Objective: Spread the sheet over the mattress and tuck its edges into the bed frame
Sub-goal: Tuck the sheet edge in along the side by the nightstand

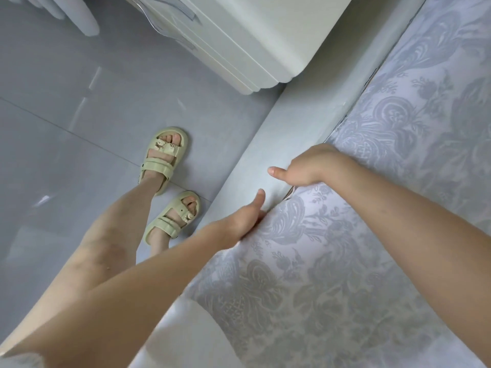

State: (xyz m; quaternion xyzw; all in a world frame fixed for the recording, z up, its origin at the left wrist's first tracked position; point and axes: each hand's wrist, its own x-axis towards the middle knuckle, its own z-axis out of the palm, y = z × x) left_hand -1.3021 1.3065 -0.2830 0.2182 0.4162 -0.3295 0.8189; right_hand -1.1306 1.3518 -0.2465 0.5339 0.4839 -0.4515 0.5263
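- Head view: the pale lilac flower-patterned sheet (345,261) covers the mattress on the right. Its edge runs near to far along the grey padded bed frame (260,144).
- The left hand (243,221), nearer, and the right hand (308,166), farther, both sit at that seam with thumbs out. Their fingers are hidden under the fabric, so I cannot tell their grip.
- A white cabinet (265,35) crowds the far end.

Sheet (345,261), under and right of both grips: pale lilac-white ground with a grey-blue damask of flowers, leaves and scrolls, slight sheen. Bed frame (265,144), just beside left grip (247,219) and right grip (305,166): plain pale grey-blue. Floor (79,115), further left: glossy grey tile, thin dark joint lines. Sandals (163,158): pale yellow-green, small cream animal charms. Cabinet (265,35), beyond right grip: plain off-white.
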